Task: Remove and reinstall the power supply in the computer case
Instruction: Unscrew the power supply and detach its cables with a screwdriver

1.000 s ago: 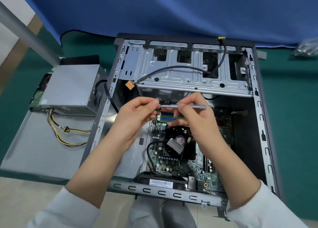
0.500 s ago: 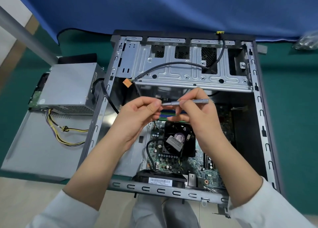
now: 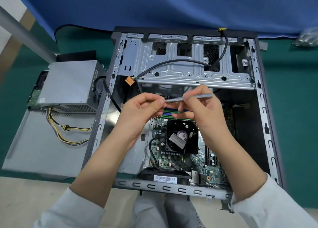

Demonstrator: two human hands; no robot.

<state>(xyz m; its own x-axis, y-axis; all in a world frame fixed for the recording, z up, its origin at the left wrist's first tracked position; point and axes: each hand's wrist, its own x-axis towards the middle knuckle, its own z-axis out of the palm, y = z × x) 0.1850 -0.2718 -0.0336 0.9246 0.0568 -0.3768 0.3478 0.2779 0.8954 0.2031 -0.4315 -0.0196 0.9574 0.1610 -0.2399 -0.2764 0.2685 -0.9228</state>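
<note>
The open computer case (image 3: pixel 261 107) lies on its side in front of me, motherboard and black CPU fan (image 3: pixel 182 136) exposed. The grey power supply (image 3: pixel 68 83) sits outside the case to the left, on the removed side panel (image 3: pixel 39 141), with its yellow and black cables (image 3: pixel 67 128) trailing forward. Above the motherboard, my right hand (image 3: pixel 203 110) pinches a slim grey screwdriver (image 3: pixel 201 96) held level. My left hand (image 3: pixel 142 109) pinches at the screwdriver's tip; whether a screw or bit is between those fingers is hidden.
A black cable with an orange connector (image 3: pixel 129 80) hangs loose over the silver drive cage (image 3: pixel 189 67). A blue cloth (image 3: pixel 172 7) covers the back of the green table. A bag of small parts (image 3: pixel 308 38) lies at the far right. A grey post (image 3: pixel 25 31) slants at the left.
Both hands have risen slightly toward the drive cage, still joined at the screwdriver tip. The view has tilted a little; the power supply and case have not moved.
</note>
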